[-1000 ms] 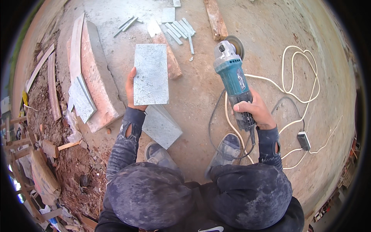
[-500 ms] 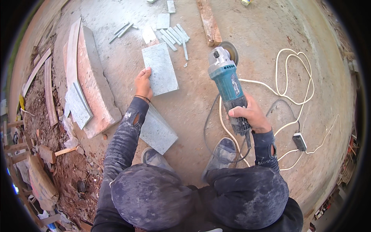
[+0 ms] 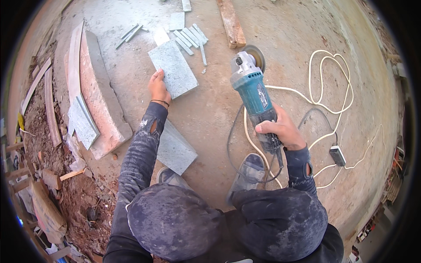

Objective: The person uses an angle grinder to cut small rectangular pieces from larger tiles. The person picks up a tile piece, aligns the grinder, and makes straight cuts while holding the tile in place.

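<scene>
My left hand (image 3: 159, 87) grips a grey-green stone tile (image 3: 174, 69) by its left edge, with the thumb on top. The fingers under the tile are hidden. In my right hand (image 3: 285, 128) is a teal and black angle grinder (image 3: 255, 94), held round its rear body. Its disc (image 3: 255, 57) points away from me, beside the end of a wooden plank (image 3: 231, 25). Whether the disc spins, I cannot tell. A second stone tile (image 3: 176, 148) lies on the ground below my left wrist, partly covered by my forearm.
Several cut stone strips (image 3: 189, 37) lie beyond the held tile. A long concrete block (image 3: 98, 87) with leaning tile pieces (image 3: 83, 122) stands at the left. White cable (image 3: 322, 105) loops over the ground at the right, near a power socket (image 3: 337, 155). My shoes (image 3: 247, 175) are close below.
The held tile has turned anticlockwise and shifted slightly left with my left hand. The grinder sits slightly further left in the picture, still in my right hand. The whole view has shifted a little.
</scene>
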`<state>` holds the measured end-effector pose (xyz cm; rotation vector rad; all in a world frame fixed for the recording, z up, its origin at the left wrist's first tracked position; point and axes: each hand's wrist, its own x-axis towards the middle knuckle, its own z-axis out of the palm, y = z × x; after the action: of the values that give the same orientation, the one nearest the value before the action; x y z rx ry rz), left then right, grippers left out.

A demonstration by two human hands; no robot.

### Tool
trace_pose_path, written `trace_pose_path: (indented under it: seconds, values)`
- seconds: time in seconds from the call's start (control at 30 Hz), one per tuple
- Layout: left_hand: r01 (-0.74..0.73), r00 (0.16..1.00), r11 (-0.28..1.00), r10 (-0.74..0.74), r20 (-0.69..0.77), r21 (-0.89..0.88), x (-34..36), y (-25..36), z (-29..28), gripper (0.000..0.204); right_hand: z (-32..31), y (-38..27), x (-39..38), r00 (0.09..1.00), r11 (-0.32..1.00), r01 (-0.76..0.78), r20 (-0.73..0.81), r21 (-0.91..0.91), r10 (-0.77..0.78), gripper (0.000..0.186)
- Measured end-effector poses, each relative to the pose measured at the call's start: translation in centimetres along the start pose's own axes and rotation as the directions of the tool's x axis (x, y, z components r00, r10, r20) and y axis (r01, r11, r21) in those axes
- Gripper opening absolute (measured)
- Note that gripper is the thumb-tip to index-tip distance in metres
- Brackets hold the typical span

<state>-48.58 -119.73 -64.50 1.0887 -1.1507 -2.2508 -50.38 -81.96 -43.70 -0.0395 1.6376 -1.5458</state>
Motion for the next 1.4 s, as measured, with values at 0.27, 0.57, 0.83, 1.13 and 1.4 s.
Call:
trace_pose_path:
  seconds: [0.27, 0.57, 0.83, 1.13, 1.4]
  values:
    - [0.156, 0.978, 0.934, -0.192, 0.081, 0.321, -2.6, 2.2, -1.5, 0.025, 0.6, 0.3, 0.8, 0.997, 0.996, 0.071, 0.013, -0.045, -0.071, 0.063]
    - [0.056, 0.957, 0.757, -0.227, 0.182, 0.651, -7.2, 4.3, -2.9, 0.028, 6.6, 0.5, 4.5, 0.987, 0.991, 0.094, 0.139, -0.094, -0.080, 0.062]
    - [0.081, 0.918, 0.824, -0.280, 0.279, 0.561, -7.7, 3.7, -3.6, 0.020, 12.5, 2.7, 8.2, 0.989, 0.930, 0.138, 0.105, -0.341, -0.108, 0.073]
    - [0.316, 0.803, 0.852, -0.474, 0.361, 0.417, -4.5, 3.9, -5.1, 0.021, 16.1, 5.0, 9.8, 0.995, 0.910, 0.085, 0.077, -0.406, -0.059, 0.067]
    - [0.280, 0.791, 0.858, -0.460, 0.402, 0.430, -3.8, 4.4, -5.4, 0.025, 16.3, 4.9, 9.4, 0.995, 0.923, 0.073, 0.085, -0.377, -0.044, 0.071]
